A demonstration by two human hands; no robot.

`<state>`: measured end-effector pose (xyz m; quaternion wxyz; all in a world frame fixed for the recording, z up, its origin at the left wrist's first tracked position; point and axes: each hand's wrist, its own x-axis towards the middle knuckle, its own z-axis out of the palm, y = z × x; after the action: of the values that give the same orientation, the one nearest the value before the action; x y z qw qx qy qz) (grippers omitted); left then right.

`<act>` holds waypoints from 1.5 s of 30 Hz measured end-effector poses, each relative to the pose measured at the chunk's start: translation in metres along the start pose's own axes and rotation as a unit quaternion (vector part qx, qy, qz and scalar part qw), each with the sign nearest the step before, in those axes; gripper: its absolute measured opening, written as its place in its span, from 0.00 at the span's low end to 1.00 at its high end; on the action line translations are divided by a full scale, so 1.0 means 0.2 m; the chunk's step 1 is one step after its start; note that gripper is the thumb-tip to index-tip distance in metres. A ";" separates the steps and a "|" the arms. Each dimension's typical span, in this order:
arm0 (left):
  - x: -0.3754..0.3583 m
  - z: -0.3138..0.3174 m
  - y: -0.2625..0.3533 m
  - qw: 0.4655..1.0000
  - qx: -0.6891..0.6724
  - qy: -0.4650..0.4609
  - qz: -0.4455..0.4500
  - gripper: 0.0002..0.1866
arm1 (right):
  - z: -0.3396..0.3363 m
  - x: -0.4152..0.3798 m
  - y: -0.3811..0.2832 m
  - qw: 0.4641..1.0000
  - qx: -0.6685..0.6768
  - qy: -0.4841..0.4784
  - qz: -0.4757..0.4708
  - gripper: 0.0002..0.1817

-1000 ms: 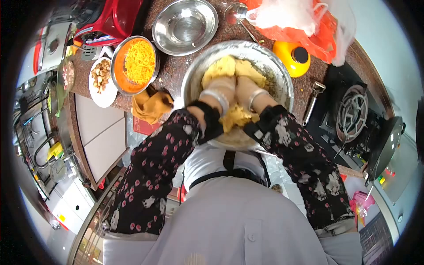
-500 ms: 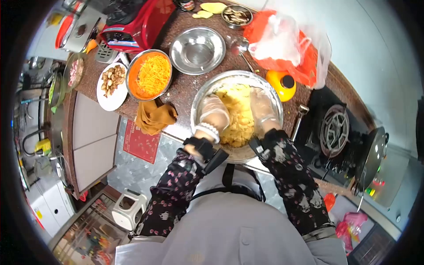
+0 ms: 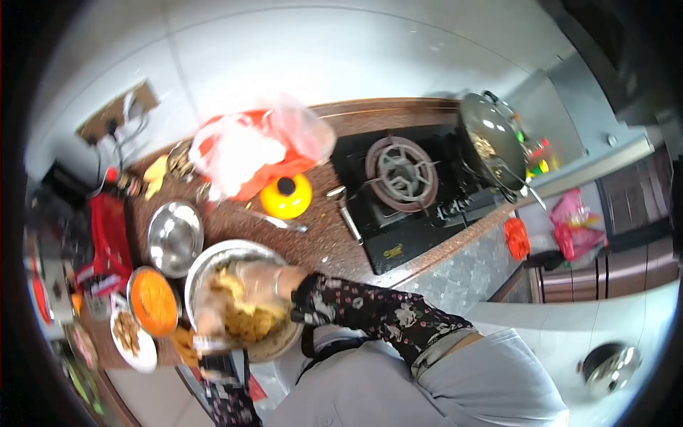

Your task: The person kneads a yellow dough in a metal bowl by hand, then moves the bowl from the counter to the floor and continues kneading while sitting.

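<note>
A large metal bowl (image 3: 229, 250) holds a yellow, crumbly dough-like mass (image 3: 250, 324). Both of my hands are inside the bowl in thin clear gloves. My left hand (image 3: 212, 313) is against the left side of the mass, with a pale bracelet at its wrist. Across the upper right part of the mass lies my right hand (image 3: 262, 282), its sleeve dark and flowered. Motion blur smears the fingers of both, so their closing cannot be made out.
Left of the bowl are shredded orange vegetable (image 3: 153, 302), a steel basin (image 3: 176, 238) and a white plate of brown pieces (image 3: 129, 334). Beyond it sit a yellow round-bodied container (image 3: 286, 197) and plastic bags (image 3: 263, 153). A gas stove (image 3: 402, 174) with a wok (image 3: 492, 139) stands right.
The view has swung to the right, bringing the stove and wok further in and shifting the bowl to the lower left. Both hands remain in the bowl, with the right one further over the mass.
</note>
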<state>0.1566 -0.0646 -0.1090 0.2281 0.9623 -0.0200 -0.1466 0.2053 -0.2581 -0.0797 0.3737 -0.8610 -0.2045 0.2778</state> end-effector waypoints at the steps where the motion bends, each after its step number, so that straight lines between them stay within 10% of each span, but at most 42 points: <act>1: -0.01 0.00 0.01 1.000 0.007 0.000 0.015 0.20 | 0.03 -0.05 0.02 0.996 -0.061 0.036 -0.054 0.25; 6: -0.16 0.08 -0.06 0.989 0.108 0.038 0.093 0.19 | 0.21 -0.10 -0.03 0.956 -0.280 0.046 -0.070 0.09; 10: -0.20 0.09 0.08 0.973 0.035 -0.216 0.069 0.13 | 0.34 -0.12 -0.07 0.990 -0.137 0.018 0.037 0.11; 13: -0.19 0.21 0.08 0.969 -0.024 -0.217 -0.114 0.12 | 0.47 -0.08 0.03 0.986 -0.108 -0.092 0.090 0.12; 28: 0.04 0.22 0.16 0.953 0.006 -0.270 -0.136 0.09 | 0.38 0.13 0.15 0.974 -0.028 -0.157 0.158 0.15; 34: -0.04 0.24 0.17 0.987 0.054 -0.146 0.046 0.12 | 0.18 -0.02 0.07 0.933 0.116 -0.149 0.306 0.26; 37: -0.12 0.10 0.23 0.972 -0.130 -0.155 -0.116 0.18 | 0.09 -0.13 0.15 0.977 0.040 -0.140 0.157 0.24; 39: -0.26 0.15 0.20 0.970 -0.205 0.032 -0.126 0.24 | -0.03 -0.13 0.19 0.964 0.007 -0.178 0.197 0.20; 41: -0.30 0.16 0.23 0.931 -0.302 0.123 -0.163 0.31 | -0.09 -0.16 0.27 0.987 -0.063 0.011 0.144 0.18; 43: -0.24 0.11 0.27 0.944 -0.254 -0.021 -0.208 0.30 | -0.07 -0.13 0.39 0.981 0.073 0.073 0.163 0.17; 45: -0.13 0.05 0.29 0.962 0.072 -0.258 -0.052 0.30 | 0.00 -0.06 0.47 0.982 0.073 0.097 0.144 0.18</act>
<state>0.1302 -0.1185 -0.0839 0.1370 0.9053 -0.0391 -0.4001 0.2100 -0.3236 -0.1472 0.4093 -0.8748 -0.0201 0.2586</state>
